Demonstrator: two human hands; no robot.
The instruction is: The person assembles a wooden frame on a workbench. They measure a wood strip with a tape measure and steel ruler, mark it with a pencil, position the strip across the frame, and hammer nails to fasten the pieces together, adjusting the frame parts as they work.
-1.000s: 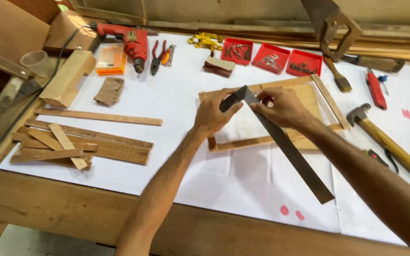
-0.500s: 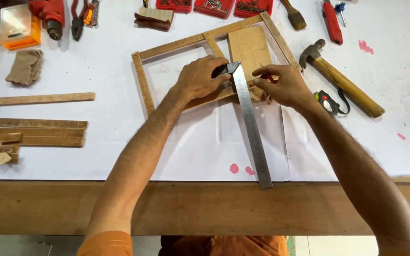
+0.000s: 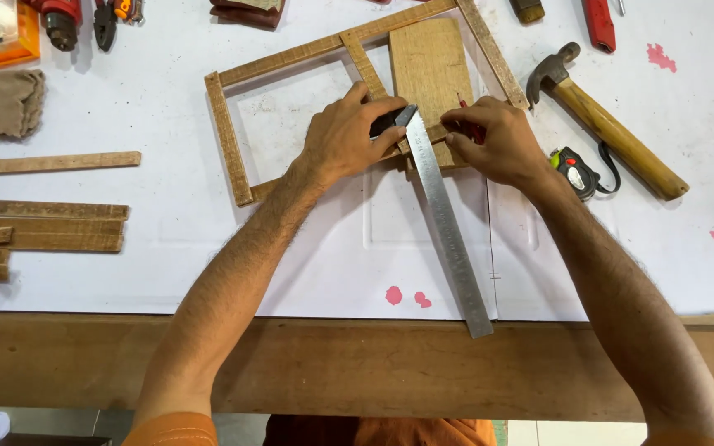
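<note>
Here the left hand [image 3: 347,136] is pressing the dark stock of a try square [image 3: 444,227] onto the lower rail of a wooden frame [image 3: 226,136], its fingers curled closed over the stock. The steel blade is running down past the frame across the white-covered tabletop [image 3: 167,272] to the wooden front edge. The right hand [image 3: 493,142] is pinching a red pencil [image 3: 466,116], fingers closed on it, just beside the blade, over a flat board [image 3: 430,62] lying inside the frame. A hammer [image 3: 605,124] and a tape measure [image 3: 576,172] are lying close to the right wrist. Wood strips [image 3: 43,223] are stacked well off left, near a sanding block [image 3: 14,101].
</note>
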